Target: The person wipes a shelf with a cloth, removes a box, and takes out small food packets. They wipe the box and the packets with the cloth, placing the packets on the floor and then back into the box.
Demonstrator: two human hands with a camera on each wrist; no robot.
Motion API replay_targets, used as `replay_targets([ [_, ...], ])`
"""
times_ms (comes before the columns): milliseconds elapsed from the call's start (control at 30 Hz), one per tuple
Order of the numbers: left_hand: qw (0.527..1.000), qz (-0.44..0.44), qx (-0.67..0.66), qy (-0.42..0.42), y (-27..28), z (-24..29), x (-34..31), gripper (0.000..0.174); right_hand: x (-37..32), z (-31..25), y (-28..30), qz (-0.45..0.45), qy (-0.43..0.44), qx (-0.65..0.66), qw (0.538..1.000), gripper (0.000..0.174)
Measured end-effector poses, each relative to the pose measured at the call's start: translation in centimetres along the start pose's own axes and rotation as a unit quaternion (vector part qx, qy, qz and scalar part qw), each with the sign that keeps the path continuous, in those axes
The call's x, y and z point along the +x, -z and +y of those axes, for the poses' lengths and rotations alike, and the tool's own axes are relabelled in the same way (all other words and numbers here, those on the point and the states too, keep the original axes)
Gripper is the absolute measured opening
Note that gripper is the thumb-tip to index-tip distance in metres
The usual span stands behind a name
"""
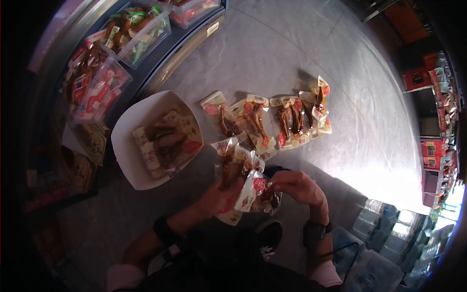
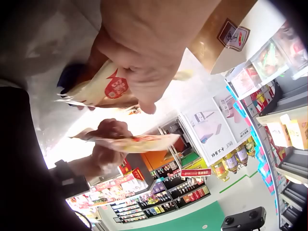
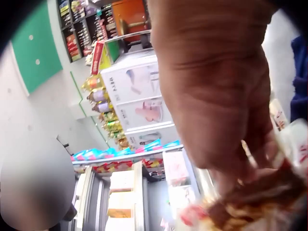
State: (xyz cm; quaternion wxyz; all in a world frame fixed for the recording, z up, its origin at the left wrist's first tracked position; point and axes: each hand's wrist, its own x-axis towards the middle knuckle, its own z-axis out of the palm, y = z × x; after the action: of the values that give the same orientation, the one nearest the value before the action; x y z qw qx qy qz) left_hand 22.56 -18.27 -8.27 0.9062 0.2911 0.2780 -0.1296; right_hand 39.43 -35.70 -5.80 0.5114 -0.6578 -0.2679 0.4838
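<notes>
My left hand [image 1: 220, 198] grips a few clear-and-cream vacuum packs of brown meat [image 1: 232, 168], low in the middle of the head view. Beside it my right hand [image 1: 297, 186] pinches another meat pack [image 1: 258, 187] with a red round mark, its end overlapping the left hand's packs. The left wrist view shows left fingers curled over a pack with a red label [image 2: 117, 86], the right hand [image 2: 113, 137] below. Brown meat in the held pack [image 3: 260, 197] is blurred under the right fingers. More meat packs [image 1: 294, 119] lie in a row on the grey floor [image 1: 272, 48].
To the left, a white tub [image 1: 124, 151] holds similar packs [image 1: 168, 141]. Clear bins [image 1: 146, 41] of wrapped snacks sit on a shelf [image 1: 170, 61] at upper left. Bottled water packs [image 1: 374, 219] stand at lower right, and a shoe [image 1: 269, 234] is near the hands.
</notes>
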Motion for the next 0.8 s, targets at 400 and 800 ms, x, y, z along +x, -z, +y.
replay_targets([
  [400,0.978,-0.083,0.193,-0.001,1.2,-0.9,-0.7,0.054,1.4,-3.4,-3.4,0.255,0.114,-0.296,0.913,0.019],
  [800,0.995,-0.090,0.039,0.011,0.5,-0.8,-0.2,0.052,-0.7,9.5,-5.7,0.291,-0.018,-0.445,0.847,0.034],
])
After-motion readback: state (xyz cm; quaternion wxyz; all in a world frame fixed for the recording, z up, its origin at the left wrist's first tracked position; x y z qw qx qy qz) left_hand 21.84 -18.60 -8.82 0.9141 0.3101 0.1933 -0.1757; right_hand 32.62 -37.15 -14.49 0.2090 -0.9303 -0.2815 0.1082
